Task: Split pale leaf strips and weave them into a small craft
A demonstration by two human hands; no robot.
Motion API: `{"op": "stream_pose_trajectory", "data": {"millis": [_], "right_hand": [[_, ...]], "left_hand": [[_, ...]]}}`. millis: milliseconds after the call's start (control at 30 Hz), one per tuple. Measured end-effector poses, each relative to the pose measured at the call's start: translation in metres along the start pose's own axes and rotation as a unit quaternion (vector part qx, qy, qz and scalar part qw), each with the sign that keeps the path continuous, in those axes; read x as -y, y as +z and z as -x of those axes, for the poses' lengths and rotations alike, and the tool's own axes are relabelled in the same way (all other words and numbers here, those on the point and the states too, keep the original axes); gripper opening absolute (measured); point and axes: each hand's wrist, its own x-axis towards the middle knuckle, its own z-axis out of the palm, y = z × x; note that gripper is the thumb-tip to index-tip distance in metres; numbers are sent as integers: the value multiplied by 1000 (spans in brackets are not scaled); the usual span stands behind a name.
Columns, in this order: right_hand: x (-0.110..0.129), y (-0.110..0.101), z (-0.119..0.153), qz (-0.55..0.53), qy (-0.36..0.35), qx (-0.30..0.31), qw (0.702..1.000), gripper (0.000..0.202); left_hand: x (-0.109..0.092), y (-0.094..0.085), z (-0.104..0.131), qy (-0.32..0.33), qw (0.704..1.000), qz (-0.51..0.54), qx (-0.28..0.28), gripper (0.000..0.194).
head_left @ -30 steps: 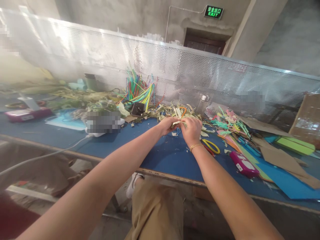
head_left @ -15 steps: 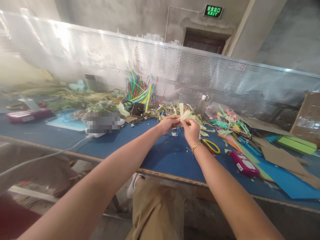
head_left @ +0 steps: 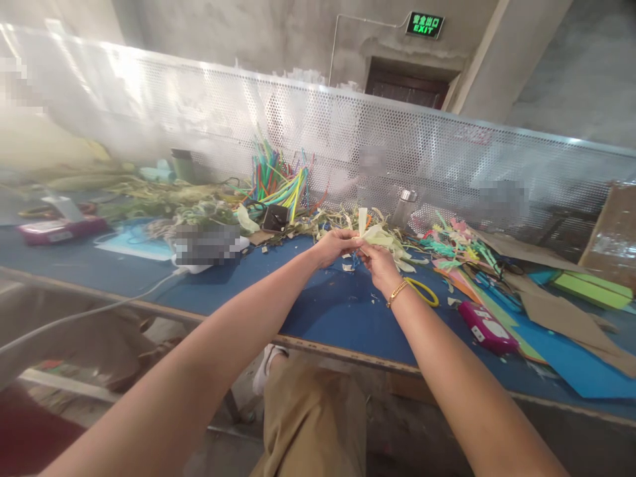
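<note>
Out in front of me, over the table, my left hand [head_left: 334, 249] pinches the base of a small bunch of pale corn husk strips [head_left: 363, 218]. One strip stands upright above the fingertips and others fan to the right. My right hand [head_left: 381, 266], with a gold bracelet at its wrist, meets the left at the same base, its fingers curled and partly hidden. Just behind lies a heap of loose pale strips [head_left: 397, 248]. A yellow-handled pair of scissors [head_left: 422, 291] rests beside the right wrist, partly covered by it.
A magenta device [head_left: 487, 327] lies right of my forearm, near blue card [head_left: 571, 364] and brown cardboard [head_left: 561, 308]. Coloured stems [head_left: 278, 175] and a bottle [head_left: 405, 209] stand before the perforated metal screen [head_left: 322, 132]. A white cable [head_left: 99, 311] crosses the table's left edge.
My right hand has turned and slid slightly lower, its fingers now beneath the husk strips. The strips spread more to the right. My left hand has barely moved.
</note>
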Motion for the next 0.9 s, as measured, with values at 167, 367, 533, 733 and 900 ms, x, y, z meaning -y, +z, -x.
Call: {"op": "stream_pose_trajectory", "data": {"millis": [167, 367, 533, 733, 900], "right_hand": [[0, -3, -2, -15, -4, 49, 999, 32], [-3, -7, -8, 33, -74, 14, 997, 35], [-6, -7, -11, 94, -196, -1, 976, 31], [9, -10, -1, 310, -351, -36, 883, 23], [26, -11, 10, 444, -447, -58, 775, 32]], "left_hand": [[-1, 1, -1, -34, 998, 40, -20, 17], [-5, -7, -7, -51, 994, 81, -50, 10], [-8, -5, -7, -92, 991, 75, -67, 9], [-8, -8, -5, -140, 987, 52, -67, 8], [-10, -7, -3, -168, 983, 41, -64, 5]]}}
